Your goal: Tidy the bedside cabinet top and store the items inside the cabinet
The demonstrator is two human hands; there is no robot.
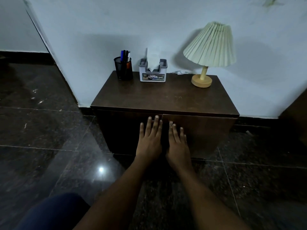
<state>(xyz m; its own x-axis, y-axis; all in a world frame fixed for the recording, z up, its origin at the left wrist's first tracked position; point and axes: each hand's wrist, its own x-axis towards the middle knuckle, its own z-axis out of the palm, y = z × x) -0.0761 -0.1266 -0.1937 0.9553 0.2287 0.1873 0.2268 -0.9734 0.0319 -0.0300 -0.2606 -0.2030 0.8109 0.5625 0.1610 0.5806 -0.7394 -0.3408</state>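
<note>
A dark brown bedside cabinet [166,97] stands against the wall with both front doors closed. On its top, along the back, stand a black mesh pen holder [123,68] with several pens, a white tissue box [153,72] with a tissue sticking up, and a table lamp [209,52] with a pleated shade and wooden base. My left hand [150,138] lies flat with straight fingers against the left door, near the middle seam. My right hand [177,143] lies flat against the right door, fingertips by its small handle [170,123].
A white cable [181,72] lies behind the lamp base on the cabinet top. Dark polished floor tiles [49,130] surround the cabinet. A wall corner [54,55] juts out at the left. A dark piece of furniture [297,113] is at the right edge. My blue-clad knee [54,211] is at the lower left.
</note>
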